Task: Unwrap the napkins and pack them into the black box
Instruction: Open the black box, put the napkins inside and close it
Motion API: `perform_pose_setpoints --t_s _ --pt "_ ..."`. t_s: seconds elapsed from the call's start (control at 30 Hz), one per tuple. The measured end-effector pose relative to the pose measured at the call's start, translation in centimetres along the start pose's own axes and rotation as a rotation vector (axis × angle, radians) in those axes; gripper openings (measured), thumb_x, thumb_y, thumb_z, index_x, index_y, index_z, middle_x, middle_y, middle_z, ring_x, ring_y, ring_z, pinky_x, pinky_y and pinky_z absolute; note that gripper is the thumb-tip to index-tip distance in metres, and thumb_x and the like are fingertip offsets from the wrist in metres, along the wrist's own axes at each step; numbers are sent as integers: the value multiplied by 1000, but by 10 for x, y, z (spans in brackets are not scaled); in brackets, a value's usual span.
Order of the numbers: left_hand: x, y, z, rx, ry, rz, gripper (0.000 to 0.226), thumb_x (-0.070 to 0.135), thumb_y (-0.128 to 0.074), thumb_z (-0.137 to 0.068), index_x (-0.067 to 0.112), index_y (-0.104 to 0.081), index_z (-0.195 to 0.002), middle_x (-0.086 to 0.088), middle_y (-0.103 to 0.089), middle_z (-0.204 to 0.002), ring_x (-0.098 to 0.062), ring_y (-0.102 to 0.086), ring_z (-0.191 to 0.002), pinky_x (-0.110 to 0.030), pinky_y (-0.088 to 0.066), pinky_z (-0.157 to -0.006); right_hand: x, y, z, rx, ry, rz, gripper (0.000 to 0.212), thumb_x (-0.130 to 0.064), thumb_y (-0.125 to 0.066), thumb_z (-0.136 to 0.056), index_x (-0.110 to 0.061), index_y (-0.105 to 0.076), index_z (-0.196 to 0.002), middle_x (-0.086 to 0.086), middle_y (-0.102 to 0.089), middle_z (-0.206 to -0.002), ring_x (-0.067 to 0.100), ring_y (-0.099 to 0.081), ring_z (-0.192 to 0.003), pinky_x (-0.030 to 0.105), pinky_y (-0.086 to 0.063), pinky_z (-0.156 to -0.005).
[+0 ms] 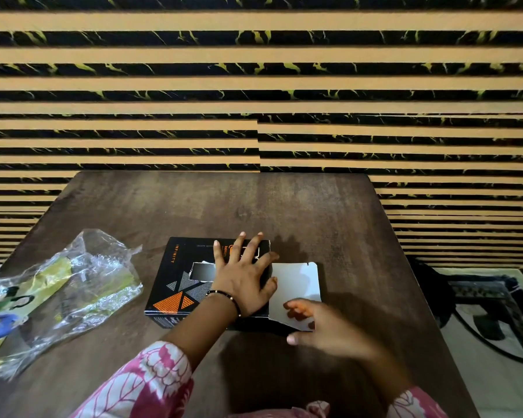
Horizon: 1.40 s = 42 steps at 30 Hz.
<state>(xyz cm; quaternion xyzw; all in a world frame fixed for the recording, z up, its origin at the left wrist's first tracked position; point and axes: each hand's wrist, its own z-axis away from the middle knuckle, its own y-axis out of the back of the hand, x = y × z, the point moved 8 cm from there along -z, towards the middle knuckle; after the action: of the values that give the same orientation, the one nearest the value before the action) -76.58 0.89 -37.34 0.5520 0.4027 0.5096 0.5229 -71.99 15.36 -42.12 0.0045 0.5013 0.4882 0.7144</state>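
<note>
The black box lies flat in the middle of the table, with orange triangles on its top and a torn rectangular opening showing something pale inside. My left hand rests flat on the box's right half, fingers spread. The box's white end flap stands open on the right. My right hand is blurred at that flap, fingers curled at its lower edge. No loose napkins are in sight.
A crumpled clear plastic wrapper with green and blue print lies at the table's left edge. The brown wooden table ends near a striped wall at the back. A patterned rug covers the floor on the right.
</note>
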Motion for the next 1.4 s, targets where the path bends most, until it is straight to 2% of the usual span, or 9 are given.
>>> perform_pose_setpoints --t_s 0.17,0.33,0.5,0.6,0.7,0.9,1.07,1.23,1.4 --pt "0 -1 1 -4 -8 -16 59 65 -20 -77 46 -26 -132 4 -2 -158 -29 8 -144 -68 8 -107 4 22 -11 276 -36 2 41 -38 -69 -78 -24 -57 -115 -6 -63 -101 7 -61 -90 23 -53 -79" --pt "2 -5 3 -55 -25 -63 74 81 -28 -67 50 -19 -133 6 7 -157 -29 14 -143 -69 11 -105 -8 25 -19 370 -149 248 27 -50 -53 -85 -26 -48 -73 -4 -54 -72 15 -52 -66 25 -33 -49" --pt "2 -4 2 -70 -17 -42 78 73 -46 -62 50 -20 -132 7 6 -157 -29 14 -143 -69 12 -105 -11 5 -29 357 -117 242 18 -35 -51 -89 -20 -57 -82 4 -62 -84 23 -61 -81 28 -40 -61" --pt "1 -3 2 -66 -11 -28 77 66 -44 -60 50 -21 -131 6 4 -157 -28 13 -143 -68 13 -105 -13 24 -5 707 34 105 8 -28 -56 -88 -22 -59 -93 0 -59 -98 19 -56 -96 23 -42 -73" --pt "1 -1 1 -61 -12 -26 76 63 -44 -60 50 -22 -131 5 3 -157 -28 12 -143 -68 12 -105 9 46 18 957 -92 -4 37 -21 -55 -89 -18 -50 -125 5 -51 -128 23 -46 -119 35 -42 -94" --pt "2 0 2 -53 -20 -31 75 64 -43 -61 49 -22 -132 5 3 -157 -29 12 -143 -68 12 -106 22 15 1 683 -162 -635 40 -25 -36 -98 -20 -36 -138 6 -49 -135 17 -51 -110 32 -44 -87" --pt "1 -1 1 -26 -35 -6 72 65 -34 -65 48 -20 -134 6 2 -157 -28 11 -144 -67 11 -106 -19 4 -12 630 21 -615 41 -33 -44 -90 -30 -37 -131 2 -49 -135 17 -49 -122 43 -40 -106" --pt "-4 5 2 31 -21 162 78 60 -13 -68 37 -14 -142 11 -8 -156 -19 8 -144 -62 14 -108 -32 -7 -21 475 111 -843 54 0 -39 -95 -23 -24 -141 -2 -46 -132 0 -50 -109 8 -46 -81" --pt "-4 6 1 49 -25 216 76 59 -8 -71 36 -15 -143 13 -12 -156 -16 7 -145 -59 16 -109 -51 -18 -22 425 192 -993 56 1 -35 -96 -25 -23 -143 -2 -39 -139 7 -45 -119 7 -49 -80"
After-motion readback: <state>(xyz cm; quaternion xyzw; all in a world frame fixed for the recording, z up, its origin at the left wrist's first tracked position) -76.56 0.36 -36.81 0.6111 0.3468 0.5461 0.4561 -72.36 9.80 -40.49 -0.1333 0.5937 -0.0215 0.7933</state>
